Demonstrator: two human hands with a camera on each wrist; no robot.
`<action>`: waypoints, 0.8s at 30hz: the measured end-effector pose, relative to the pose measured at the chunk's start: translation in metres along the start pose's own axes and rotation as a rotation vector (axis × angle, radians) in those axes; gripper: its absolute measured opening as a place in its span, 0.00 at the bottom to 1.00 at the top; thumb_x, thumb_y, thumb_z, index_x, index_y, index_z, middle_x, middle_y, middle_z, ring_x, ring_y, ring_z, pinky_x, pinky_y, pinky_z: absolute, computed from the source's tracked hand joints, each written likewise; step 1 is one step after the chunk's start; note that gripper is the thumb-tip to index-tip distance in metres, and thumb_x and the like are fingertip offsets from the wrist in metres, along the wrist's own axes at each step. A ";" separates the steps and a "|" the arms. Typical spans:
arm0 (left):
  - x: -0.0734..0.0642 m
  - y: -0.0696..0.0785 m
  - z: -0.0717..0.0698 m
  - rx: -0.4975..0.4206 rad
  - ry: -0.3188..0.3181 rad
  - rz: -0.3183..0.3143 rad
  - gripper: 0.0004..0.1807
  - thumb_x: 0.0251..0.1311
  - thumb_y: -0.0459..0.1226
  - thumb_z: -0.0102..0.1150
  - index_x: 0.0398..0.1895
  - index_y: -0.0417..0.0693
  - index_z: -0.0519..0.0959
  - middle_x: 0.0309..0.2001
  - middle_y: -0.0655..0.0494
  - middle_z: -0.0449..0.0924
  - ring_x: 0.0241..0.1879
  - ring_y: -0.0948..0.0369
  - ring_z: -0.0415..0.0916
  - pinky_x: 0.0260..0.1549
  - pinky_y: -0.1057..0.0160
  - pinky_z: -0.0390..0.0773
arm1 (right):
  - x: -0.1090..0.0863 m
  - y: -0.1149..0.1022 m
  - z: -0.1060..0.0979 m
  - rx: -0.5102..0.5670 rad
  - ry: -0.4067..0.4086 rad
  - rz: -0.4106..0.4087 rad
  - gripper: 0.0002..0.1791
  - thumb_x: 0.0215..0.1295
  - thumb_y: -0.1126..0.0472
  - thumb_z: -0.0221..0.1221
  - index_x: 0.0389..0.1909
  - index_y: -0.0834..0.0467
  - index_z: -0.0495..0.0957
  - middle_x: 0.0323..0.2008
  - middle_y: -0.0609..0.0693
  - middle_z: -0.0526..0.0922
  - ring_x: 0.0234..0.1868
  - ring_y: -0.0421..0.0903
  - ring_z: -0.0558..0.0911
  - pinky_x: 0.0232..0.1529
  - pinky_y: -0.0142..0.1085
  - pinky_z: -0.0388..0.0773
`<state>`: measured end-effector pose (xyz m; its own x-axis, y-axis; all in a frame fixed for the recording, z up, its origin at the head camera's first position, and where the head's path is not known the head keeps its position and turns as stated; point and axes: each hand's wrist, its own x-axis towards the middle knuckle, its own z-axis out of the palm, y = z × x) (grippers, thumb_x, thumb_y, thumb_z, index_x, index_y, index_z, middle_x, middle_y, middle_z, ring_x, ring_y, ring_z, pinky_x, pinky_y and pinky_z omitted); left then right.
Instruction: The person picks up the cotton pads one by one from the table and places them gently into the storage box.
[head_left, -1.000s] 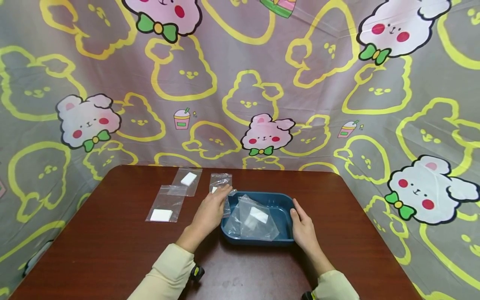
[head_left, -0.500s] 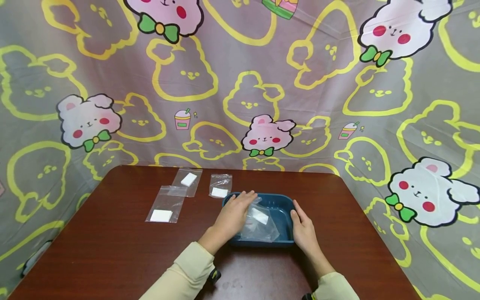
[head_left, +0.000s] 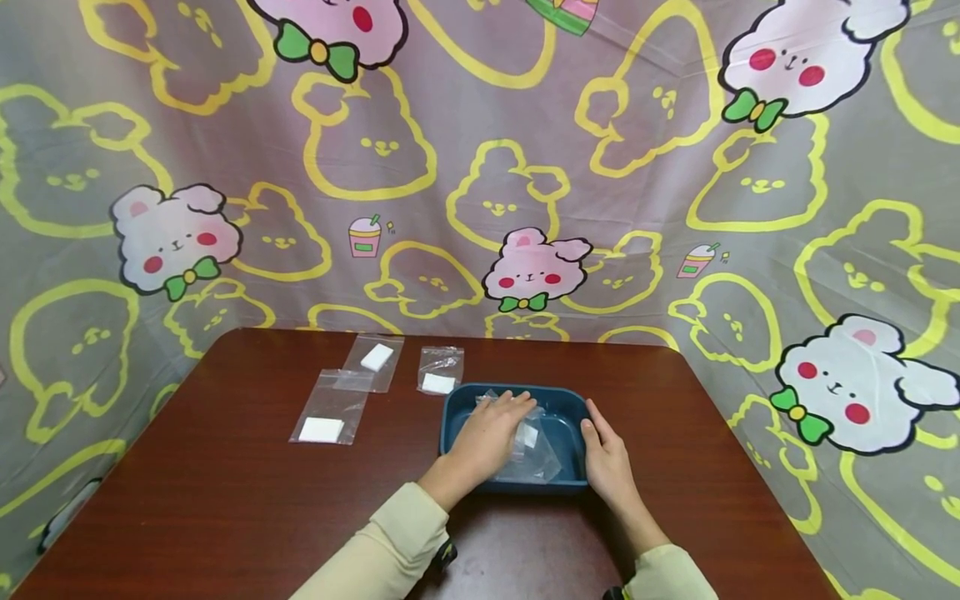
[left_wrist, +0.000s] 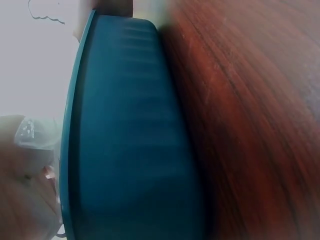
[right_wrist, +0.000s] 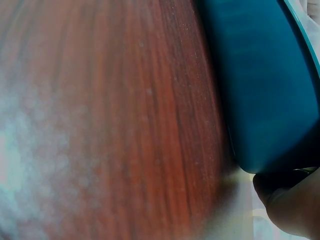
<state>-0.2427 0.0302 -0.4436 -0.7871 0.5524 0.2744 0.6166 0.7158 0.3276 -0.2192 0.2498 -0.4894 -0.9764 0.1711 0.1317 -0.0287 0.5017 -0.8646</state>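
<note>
Head view: blue bin [head_left: 517, 485] sits on the desk [head_left: 187, 492], so I'm placing everything off that. Left hand [head_left: 487, 437] is over the bin's left half, fingers fairly straight and pointing to the far rim. Thumb hidden, so I can't tell if it's pinching plastic or just lying on it. Clear bags [head_left: 534, 462] are inside the bin, under and just right of those fingers, with a white block [head_left: 528, 436] showing right beside them. Right hand [head_left: 606, 450] grips the bin's right end, thumb by the rim, other fingers along the outer wall.

Three more bagged blocks outside the bin: one bag [head_left: 442, 362] just off its far left corner, another [head_left: 358, 382] farther left and back, and a front bag [head_left: 335, 400] well left, its top edge meeting the second one. Patterned cloth [head_left: 637, 183] hangs behind the bin.

Left wrist view: near outer wall of the bin fills the middle. Left hand is across the rim, with crumpled clear plastic against it. Grip unreadable here too. Part of the right hand shows at the bin's right end.

Right wrist view: bin wall on one side, desk grain beside it. A bent digit meets the bin's end at the lower corner; too dark to say which.
</note>
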 end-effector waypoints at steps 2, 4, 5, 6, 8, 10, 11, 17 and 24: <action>0.000 0.001 -0.001 0.006 -0.004 -0.003 0.23 0.74 0.32 0.51 0.70 0.48 0.73 0.70 0.53 0.70 0.71 0.51 0.65 0.68 0.43 0.63 | 0.000 0.000 0.000 -0.003 -0.001 -0.001 0.28 0.82 0.52 0.44 0.78 0.54 0.59 0.74 0.58 0.63 0.74 0.58 0.62 0.73 0.57 0.54; 0.001 0.002 -0.001 0.011 -0.010 -0.007 0.23 0.74 0.32 0.50 0.71 0.49 0.73 0.71 0.53 0.69 0.71 0.51 0.65 0.68 0.43 0.62 | 0.001 0.000 0.000 -0.001 -0.002 0.000 0.28 0.82 0.53 0.44 0.78 0.54 0.59 0.74 0.58 0.63 0.74 0.58 0.62 0.73 0.57 0.54; 0.001 0.002 -0.001 0.014 -0.012 -0.008 0.23 0.75 0.32 0.50 0.71 0.49 0.72 0.71 0.53 0.69 0.71 0.51 0.64 0.69 0.43 0.62 | 0.001 0.000 0.000 0.000 -0.004 0.001 0.28 0.82 0.53 0.44 0.78 0.55 0.59 0.74 0.58 0.63 0.74 0.58 0.61 0.73 0.57 0.54; 0.001 0.002 -0.001 0.018 -0.011 -0.006 0.23 0.75 0.33 0.50 0.71 0.49 0.72 0.71 0.53 0.69 0.71 0.51 0.64 0.69 0.43 0.62 | 0.001 -0.001 0.000 0.002 -0.005 0.001 0.28 0.82 0.53 0.44 0.78 0.55 0.59 0.74 0.58 0.63 0.74 0.58 0.61 0.73 0.57 0.54; 0.001 0.003 -0.001 0.025 -0.012 -0.004 0.23 0.75 0.34 0.50 0.71 0.48 0.72 0.71 0.53 0.69 0.71 0.51 0.64 0.69 0.44 0.62 | 0.000 -0.001 0.000 0.005 -0.007 0.001 0.28 0.82 0.54 0.44 0.78 0.55 0.59 0.74 0.58 0.63 0.74 0.58 0.61 0.73 0.57 0.54; 0.001 0.003 -0.001 0.039 -0.010 0.000 0.23 0.75 0.35 0.50 0.71 0.48 0.72 0.71 0.52 0.69 0.71 0.51 0.64 0.69 0.44 0.62 | 0.000 -0.002 0.000 0.010 -0.009 0.001 0.28 0.82 0.54 0.44 0.78 0.55 0.59 0.74 0.58 0.63 0.74 0.58 0.61 0.73 0.57 0.54; 0.001 0.003 -0.001 0.043 -0.009 0.002 0.23 0.75 0.35 0.50 0.71 0.48 0.71 0.71 0.52 0.69 0.71 0.51 0.64 0.69 0.44 0.62 | 0.000 -0.002 0.000 0.010 -0.009 0.000 0.28 0.82 0.54 0.44 0.78 0.56 0.59 0.74 0.58 0.63 0.74 0.58 0.61 0.73 0.57 0.54; 0.000 0.005 -0.002 0.048 -0.013 -0.002 0.23 0.76 0.36 0.49 0.72 0.50 0.71 0.72 0.53 0.68 0.71 0.52 0.64 0.69 0.44 0.62 | -0.001 -0.002 -0.001 0.012 -0.007 -0.010 0.28 0.82 0.54 0.44 0.78 0.56 0.59 0.74 0.58 0.63 0.74 0.57 0.61 0.73 0.56 0.54; -0.001 0.004 -0.001 0.051 -0.014 -0.004 0.22 0.77 0.37 0.48 0.71 0.50 0.72 0.70 0.54 0.70 0.70 0.51 0.66 0.68 0.44 0.63 | -0.001 -0.001 0.000 0.010 0.003 -0.016 0.28 0.82 0.53 0.44 0.77 0.55 0.59 0.74 0.58 0.64 0.74 0.58 0.62 0.73 0.57 0.55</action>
<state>-0.2394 0.0322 -0.4419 -0.7897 0.5555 0.2604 0.6124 0.7385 0.2820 -0.2183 0.2493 -0.4890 -0.9752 0.1660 0.1466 -0.0460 0.4959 -0.8672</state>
